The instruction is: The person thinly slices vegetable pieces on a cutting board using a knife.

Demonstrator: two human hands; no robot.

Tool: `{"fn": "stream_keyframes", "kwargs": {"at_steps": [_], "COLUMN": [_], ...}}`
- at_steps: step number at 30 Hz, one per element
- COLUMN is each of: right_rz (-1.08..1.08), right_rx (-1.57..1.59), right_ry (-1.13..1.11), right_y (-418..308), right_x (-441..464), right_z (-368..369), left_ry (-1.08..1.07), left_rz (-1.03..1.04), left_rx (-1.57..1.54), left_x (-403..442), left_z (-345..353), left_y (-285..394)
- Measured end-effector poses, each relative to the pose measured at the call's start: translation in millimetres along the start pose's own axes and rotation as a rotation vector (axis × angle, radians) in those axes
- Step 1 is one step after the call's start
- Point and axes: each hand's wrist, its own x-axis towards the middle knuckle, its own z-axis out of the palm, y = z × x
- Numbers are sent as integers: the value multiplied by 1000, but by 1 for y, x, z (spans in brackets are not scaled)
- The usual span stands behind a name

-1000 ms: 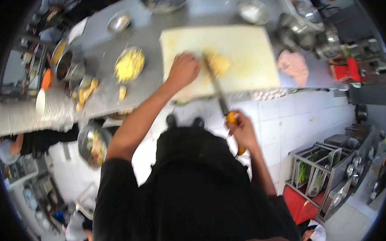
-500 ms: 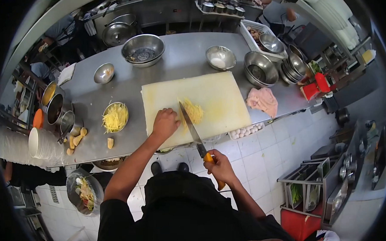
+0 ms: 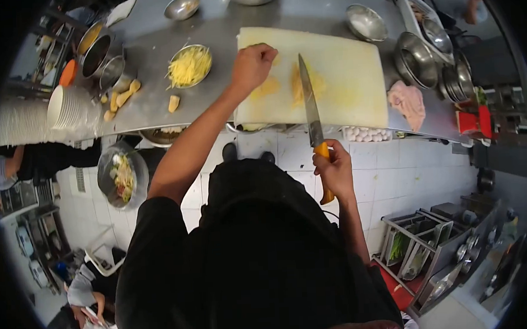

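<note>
My right hand (image 3: 336, 166) grips the yellow handle of a long kitchen knife (image 3: 312, 112). Its blade points away from me over the white cutting board (image 3: 353, 57), with thin yellow strips (image 3: 315, 86) at the blade. My left hand (image 3: 252, 68) is at the board's left side, fingers curled together; whatever is in them, if anything, is hidden. A flat patch of yellow slices (image 3: 266, 87) lies on the board beside that wrist. Left of the board stands a metal bowl heaped with yellow shreds (image 3: 189, 66), and a peeled yellowish chunk (image 3: 174, 103) sits on the steel table.
Knobbly root pieces (image 3: 123, 97), pots (image 3: 97, 56) and stacked white bowls (image 3: 67, 108) stand at the left. To the right are metal bowls (image 3: 416, 61), a pink cloth (image 3: 407, 104) and eggs (image 3: 365, 134) below the edge. A lined scrap bin (image 3: 123, 176) stands on the floor.
The view has tilted down, so the table appears higher in it. My left hand has moved left, away from the blade and strips. The knife remains in my right hand.
</note>
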Motion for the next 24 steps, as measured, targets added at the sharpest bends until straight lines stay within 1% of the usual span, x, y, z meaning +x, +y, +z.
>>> {"fn": "stream_keyframes", "kwargs": {"at_steps": [1,4,5,8,11,14,15,17,20,23,24], "right_rz": [-1,16,14,30,23,33,36,38,43,26,16], "right_rx": [-1,18,-6,-18,-39,-66,-72,-85,-95,-84,-78], "right_ry": [-12,-20,-38,-56,-72,-66,-58,-42,-15,-5,-6], "right_y": [2,1,2,5,12,19,20,20,20,19,18], "right_x": [1,2,3,6,12,14,13,12,8,6,6], "right_z": [0,6,7,10,10,8,8,8,7,8,10], "left_ry": [18,-86,-100,-118,-87,-88,-54,9,53,5,-35], "left_rz": [-85,-247,-345,-440,-452,-302,-231,-83,195,416,438], "left_rx": [-64,-171,-206,-280,-254,-89,-37,65,109,134,150], "left_x": [-2,-19,-27,-50,-59,-63,-65,-68,-74,-71,-68], "left_z": [-7,-27,-29,-27,-15,-14,-14,-11,-11,-2,1], "left_y": [-1,-17,-19,-31,-45,-47,-49,-51,-40,-27,-25]}}
